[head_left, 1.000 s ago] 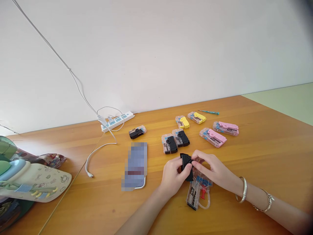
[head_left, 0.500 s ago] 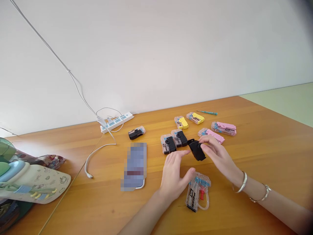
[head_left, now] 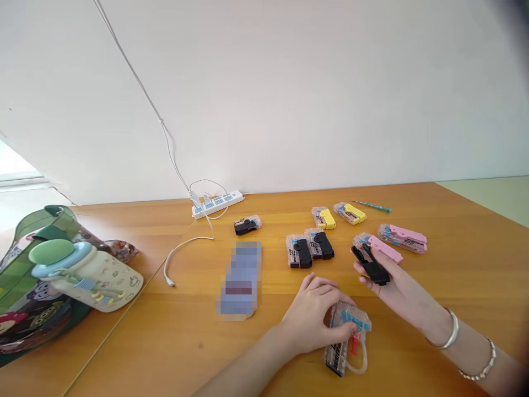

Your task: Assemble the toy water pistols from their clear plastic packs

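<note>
A clear mini water gun [head_left: 356, 320] with blue inner parts, a red trigger and a soft tube lies at the front of the wooden table. Over its left side sits my left hand [head_left: 314, 317], thumb on the near face and fingers around the far edge, gripping it. To the right and a bit above the table, my right hand [head_left: 392, 281] holds a black plastic cover [head_left: 371, 267] between thumb and fingers. Just behind are two water guns with black covers [head_left: 300, 252] [head_left: 320, 245]. A pink water gun [head_left: 382, 248] is partly hidden by my right hand.
Farther back lie yellow water guns [head_left: 349, 213], another pink one [head_left: 403, 239], a teal screwdriver [head_left: 374, 207] and a black one [head_left: 247, 224]. A blurred phone [head_left: 241, 281], power strip [head_left: 219, 203], white cable [head_left: 167, 264] and water bottle [head_left: 105, 278] are on the left.
My left hand has come down onto the clear water gun and taken hold of it. My right hand has turned the black cover and moved it right, away from the left hand. The view has shifted.
</note>
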The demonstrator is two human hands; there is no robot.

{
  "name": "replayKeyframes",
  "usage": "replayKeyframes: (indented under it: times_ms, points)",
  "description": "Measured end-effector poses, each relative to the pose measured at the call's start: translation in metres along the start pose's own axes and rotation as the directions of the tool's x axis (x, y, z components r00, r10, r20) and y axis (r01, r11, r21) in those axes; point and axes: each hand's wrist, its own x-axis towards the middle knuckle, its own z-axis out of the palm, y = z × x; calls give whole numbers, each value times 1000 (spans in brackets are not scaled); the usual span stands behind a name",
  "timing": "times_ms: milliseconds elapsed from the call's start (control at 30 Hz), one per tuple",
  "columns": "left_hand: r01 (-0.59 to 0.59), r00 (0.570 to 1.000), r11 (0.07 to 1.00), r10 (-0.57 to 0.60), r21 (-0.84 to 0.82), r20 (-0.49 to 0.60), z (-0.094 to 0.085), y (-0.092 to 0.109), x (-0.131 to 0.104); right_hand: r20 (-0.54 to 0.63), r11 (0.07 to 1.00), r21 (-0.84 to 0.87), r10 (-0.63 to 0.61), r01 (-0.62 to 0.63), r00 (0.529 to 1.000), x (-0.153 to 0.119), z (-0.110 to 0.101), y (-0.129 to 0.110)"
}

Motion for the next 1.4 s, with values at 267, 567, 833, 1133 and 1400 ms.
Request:
replayKeyframes:
  times_ms: [267, 567, 833, 1133, 1400]
  points:
    - [190, 972, 920, -226, -342, -68, -1, -1, 4, 168, 993, 8, 114, -117, 979, -9, 5, -1]
    - [203, 930, 734, -353, -649, -108, 0, -7, 6, 304, 995, -7, 101, -104, 947, -12, 3, 3]
    - [207, 947, 785, -310, -583, -80, -2, -2, 6, 324, 992, -120, 65, -27, 944, -12, 4, 3]
    - [203, 943, 821, -310, -533, -118, -1, -4, 4, 307, 975, -211, 2, 66, 952, -10, 4, 5]
    - [187, 903, 726, -392, -662, -174, -1, -11, 7, 371, 975, -221, 56, 29, 927, -7, 5, 8]
